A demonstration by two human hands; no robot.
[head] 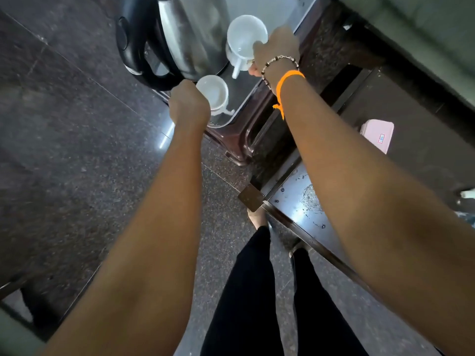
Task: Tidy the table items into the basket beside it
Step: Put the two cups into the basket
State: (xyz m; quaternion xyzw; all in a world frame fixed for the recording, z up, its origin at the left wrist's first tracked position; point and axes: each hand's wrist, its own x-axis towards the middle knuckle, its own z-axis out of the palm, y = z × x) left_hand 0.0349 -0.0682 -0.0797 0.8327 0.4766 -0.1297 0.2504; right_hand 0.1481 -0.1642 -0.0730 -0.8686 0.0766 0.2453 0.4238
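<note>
Left hand (189, 104): fingers curled into a closed fist at the near left edge of the shiny metal tray (241, 88); it appears to grip the tray rim, touching the side of the near white ceramic cup (212, 91). Fingertips are hidden under the hand, so exact contact cannot be told.

Right hand (276, 51): fingers bent and closed at the right rim of the far white ceramic cup (246, 32), over the tray's right edge. Whether it pinches the cup or the tray rim cannot be told. The wrist carries a beaded bracelet (279, 60) and an orange thread band (289, 77).

Items on tray, 3:
1. Near cup: upright, mouth facing up, seated on a white saucer (218, 113) at the tray's near corner.
2. Far cup: tilted, mouth toward the camera, handle pointing down toward the near edge.
3. Stainless steel electric kettle with black plastic handle (180, 37): upright on the far left of the tray, handle toward the left, just beside both cups.

Tray rests on a dark brown moulded plastic stool or basket (246, 140); which one cannot be told. Its long axis runs from near left to far right.

Other: dark glass-topped table with metal edge (295, 201) at lower right; pink rectangular box (377, 134) on the floor beyond it; speckled dark stone floor (77, 124); black trouser legs (246, 291) below.
</note>
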